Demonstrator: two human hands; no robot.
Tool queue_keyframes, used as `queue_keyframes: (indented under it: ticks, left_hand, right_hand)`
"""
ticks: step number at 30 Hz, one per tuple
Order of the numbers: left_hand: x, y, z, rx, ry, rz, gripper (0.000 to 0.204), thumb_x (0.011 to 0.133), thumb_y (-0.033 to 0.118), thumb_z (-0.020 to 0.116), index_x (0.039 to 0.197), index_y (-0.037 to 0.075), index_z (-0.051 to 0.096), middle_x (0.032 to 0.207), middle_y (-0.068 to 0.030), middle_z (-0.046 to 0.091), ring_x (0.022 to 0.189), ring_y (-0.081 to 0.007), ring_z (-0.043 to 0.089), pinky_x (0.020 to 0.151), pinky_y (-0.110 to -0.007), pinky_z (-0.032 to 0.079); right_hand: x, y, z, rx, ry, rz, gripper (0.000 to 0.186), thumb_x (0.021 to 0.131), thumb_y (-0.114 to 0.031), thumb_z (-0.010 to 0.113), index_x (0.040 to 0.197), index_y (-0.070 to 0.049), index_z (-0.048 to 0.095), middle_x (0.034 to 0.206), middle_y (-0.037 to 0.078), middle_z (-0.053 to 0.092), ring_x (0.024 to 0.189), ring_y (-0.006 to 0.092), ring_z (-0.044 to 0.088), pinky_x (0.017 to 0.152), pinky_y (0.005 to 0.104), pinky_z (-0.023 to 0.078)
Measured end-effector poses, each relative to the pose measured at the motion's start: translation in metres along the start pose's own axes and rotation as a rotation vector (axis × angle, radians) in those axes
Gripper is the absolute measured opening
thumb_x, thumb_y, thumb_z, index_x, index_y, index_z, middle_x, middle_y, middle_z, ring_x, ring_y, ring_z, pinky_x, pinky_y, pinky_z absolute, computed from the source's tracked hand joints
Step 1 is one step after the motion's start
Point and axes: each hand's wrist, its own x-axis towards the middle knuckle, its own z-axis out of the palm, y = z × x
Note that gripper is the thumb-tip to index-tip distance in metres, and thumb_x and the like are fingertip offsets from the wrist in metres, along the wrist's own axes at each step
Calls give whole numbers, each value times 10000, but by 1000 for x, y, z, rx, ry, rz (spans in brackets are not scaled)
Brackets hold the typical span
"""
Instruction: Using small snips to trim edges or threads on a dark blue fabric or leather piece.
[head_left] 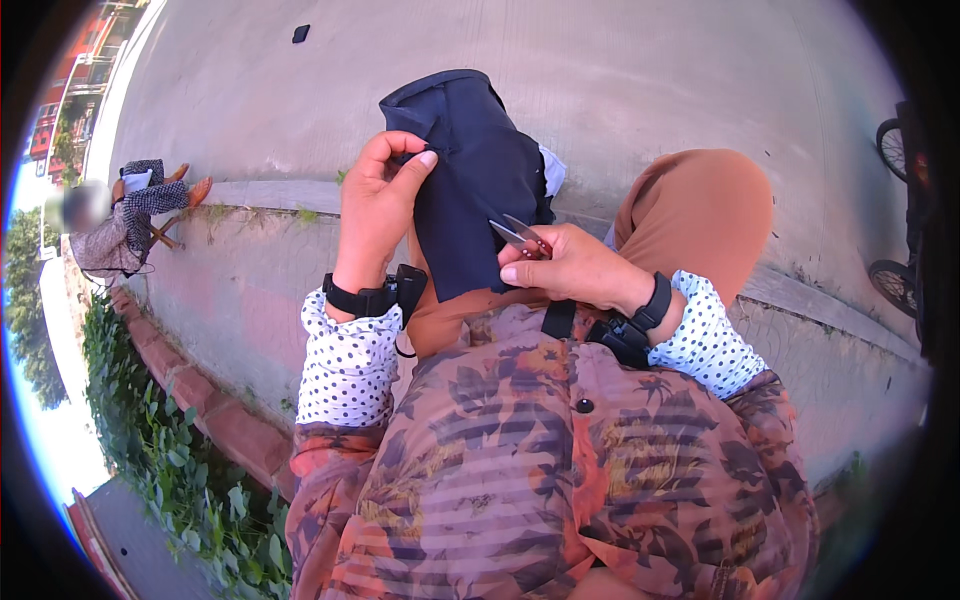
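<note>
Dark-blue cloth (472, 190) at twelve o'clock in the head view.
Left hand (383, 192) pinches its ten-o'clock side; right hand (580, 268), at its four, clasps scissors (511, 235) spread slightly. Best keep the cloth taut, tips clear of skin.

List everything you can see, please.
Woven fabric piece: 1, dark navy, over left leg
Pointed metal scissors: 1, silver, right hand
Small flat object: 1, black, ground ahead
Spoked wheels: 2, black, right
Seated person: 1, grey-patterned clothing, left
Leafy plants: many, green, left
Brick edging: 1, reddish, left
Floral shirt: 1, mauve, torso
Trousers: 1, brown, legs
Dotted sleeves: 2, white, forearms
Wristbands: 2, black, wrists
Left hand: 1, bare, pinching fabric
Right hand: 1, bare, holding scissors
</note>
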Motion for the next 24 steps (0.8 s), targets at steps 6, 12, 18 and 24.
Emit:
queue_keyframes:
  ticks: [6, 12, 18, 24]
  left_hand:
    - [1, -1, 3, -33, -31, 3, 146, 944, 58, 718, 1082, 67, 672, 980, 46, 622, 893, -53, 548, 805, -211, 444]
    - [-3, -2, 3, -53, -46, 58, 183, 942, 66, 713, 1121, 62, 672, 987, 38, 632, 875, -59, 548, 801, -228, 453]
    - [-51, 36, -10, 271, 4, 587, 318, 850, -1, 735, 1154, 58, 662, 1070, -77, 659, 960, -221, 589, 840, -340, 494]
    - [-95, 34, -16, 401, -322, 612, 244, 843, 23, 773, 1068, 36, 680, 1050, -75, 650, 961, -200, 595, 854, -319, 477]
  right_hand:
    - [-12, 7, 25, 234, 81, -37, 256, 938, -158, 783, 1139, -60, 659, 852, -55, 585, 670, 10, 465, 553, 196, 370]
    - [-22, 4, 37, 360, 233, 0, 205, 957, -171, 746, 1099, -71, 638, 913, -53, 569, 665, 10, 438, 536, 202, 348]
    - [-23, 3, 42, 252, 279, -198, 149, 1020, -192, 667, 1107, -93, 596, 884, -51, 537, 638, 24, 412, 540, 211, 356]
    - [-20, -3, 41, 457, 206, -176, 185, 1069, -277, 607, 1014, -110, 549, 795, -65, 435, 599, 36, 346, 542, 219, 347]
